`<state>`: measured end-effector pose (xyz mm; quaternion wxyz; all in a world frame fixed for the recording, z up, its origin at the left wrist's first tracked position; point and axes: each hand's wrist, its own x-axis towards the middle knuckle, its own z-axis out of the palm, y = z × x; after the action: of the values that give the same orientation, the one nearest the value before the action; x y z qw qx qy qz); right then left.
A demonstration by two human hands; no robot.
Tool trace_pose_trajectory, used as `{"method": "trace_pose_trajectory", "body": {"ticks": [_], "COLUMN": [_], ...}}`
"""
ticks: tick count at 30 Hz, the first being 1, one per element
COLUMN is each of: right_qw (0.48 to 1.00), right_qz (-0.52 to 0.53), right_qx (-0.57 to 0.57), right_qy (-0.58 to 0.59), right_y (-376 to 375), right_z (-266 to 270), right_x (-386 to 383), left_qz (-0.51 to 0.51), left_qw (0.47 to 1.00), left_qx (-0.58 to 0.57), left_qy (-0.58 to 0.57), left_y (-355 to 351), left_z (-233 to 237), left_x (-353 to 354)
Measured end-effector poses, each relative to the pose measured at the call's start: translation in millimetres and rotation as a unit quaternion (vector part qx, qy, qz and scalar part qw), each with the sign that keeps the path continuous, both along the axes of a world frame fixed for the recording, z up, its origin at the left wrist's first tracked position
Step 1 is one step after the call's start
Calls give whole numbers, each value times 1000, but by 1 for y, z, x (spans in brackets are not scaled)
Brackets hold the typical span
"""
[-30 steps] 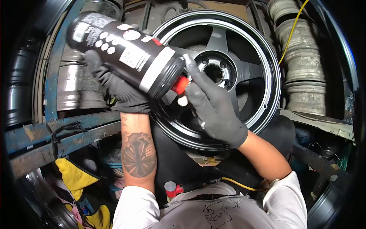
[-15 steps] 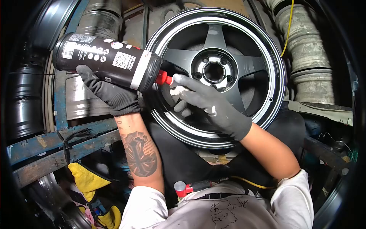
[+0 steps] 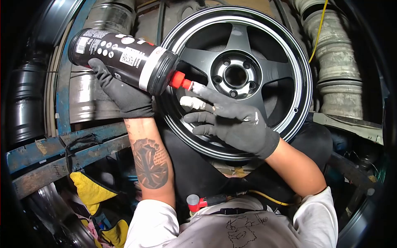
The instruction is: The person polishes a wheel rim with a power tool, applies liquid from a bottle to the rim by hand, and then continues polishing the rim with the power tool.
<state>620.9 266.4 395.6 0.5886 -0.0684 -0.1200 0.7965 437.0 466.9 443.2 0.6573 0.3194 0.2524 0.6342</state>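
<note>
At ten o'clock, a black bottle (image 3: 118,53) with white print, a QR code (image 3: 132,56), a pale band (image 3: 151,68) and a red nozzle (image 3: 180,80) slants toward four o'clock, gripped by the left hand (image 3: 122,93). The right hand (image 3: 240,124), open with white paste (image 3: 192,102) on its fingers, is at the nozzle; a five-spoke wheel (image 3: 221,69) lies at one o'clock.

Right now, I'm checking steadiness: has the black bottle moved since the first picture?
Yes: the black bottle shifted left in view, toward the blue frame post, its red nozzle farther from the middle of the wheel.
</note>
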Motion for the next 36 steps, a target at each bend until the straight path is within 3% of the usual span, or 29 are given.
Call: {"method": "trace_pose_trajectory", "body": {"ticks": [1, 4, 5, 7, 8, 9, 12, 14, 15, 17, 18, 19, 22, 23, 25, 27, 31, 34, 36], "right_qw": [1000, 1000, 1000, 998, 996, 989, 953, 858, 743, 681, 647, 638, 570, 548, 507, 512, 545, 543, 557], "right_qz": [-1, 8, 13, 20, 9, 0, 111, 127, 78, 114, 131, 187, 165, 158, 144, 172, 174, 276, 253], "right_qx": [3, -13, -26, -64, -49, -33, -69, 29, 163, 195, 210, 178, 212, 219, 220, 234, 211, 216, 246], "right_qy": [-5, -6, -5, -6, -78, -147, -275, -496, -645, -697, -721, -725, -777, -792, -821, -809, -793, -763, -752], "right_y": [0, 1, 2, 4, 4, 2, 5, 0, -7, -13, -16, -15, -17, -17, -18, -20, -34, -29, -23], "right_z": [-2, 0, 3, 15, 12, 8, 11, 3, -22, -25, -25, -18, -19, -19, -19, -24, -24, -13, -18], "right_x": [0, 1, 2, 4, 3, 3, 12, 9, 7, 2, -1, -5, -11, -13, -17, -19, -18, 1, 1], "left_qz": [54, 49, -115, 4, 64, 79, 120, 120, 129, 87, -191, -101, -103, -195, -282, -343, -353, -356, -365], "left_qw": [998, 999, 992, 1000, 997, 995, 987, 989, 987, 991, 976, 995, 995, 979, 951, 924, 920, 917, 912], "left_qx": [-12, -10, 46, 22, 9, 16, 40, -20, -42, -55, -5, 8, -3, 4, -9, -29, -29, -28, -29], "left_qy": [15, 17, -37, 10, 35, 50, 99, 85, 91, 90, -104, 26, -2, -66, -128, -165, -166, -179, -187], "left_y": [-1, -5, 6, 0, -4, -6, -6, -4, -4, 18, 26, 30, 34, 37, 35, 33, 40, 29, 25], "left_z": [2, 6, 2, 3, 7, 8, 8, 7, 9, -8, -23, -23, -27, -29, -29, -30, -33, -28, -22], "left_x": [6, 10, -7, 7, 13, 13, 6, -1, 0, -24, -50, -45, -39, -46, -51, -53, -58, -48, -42]}}
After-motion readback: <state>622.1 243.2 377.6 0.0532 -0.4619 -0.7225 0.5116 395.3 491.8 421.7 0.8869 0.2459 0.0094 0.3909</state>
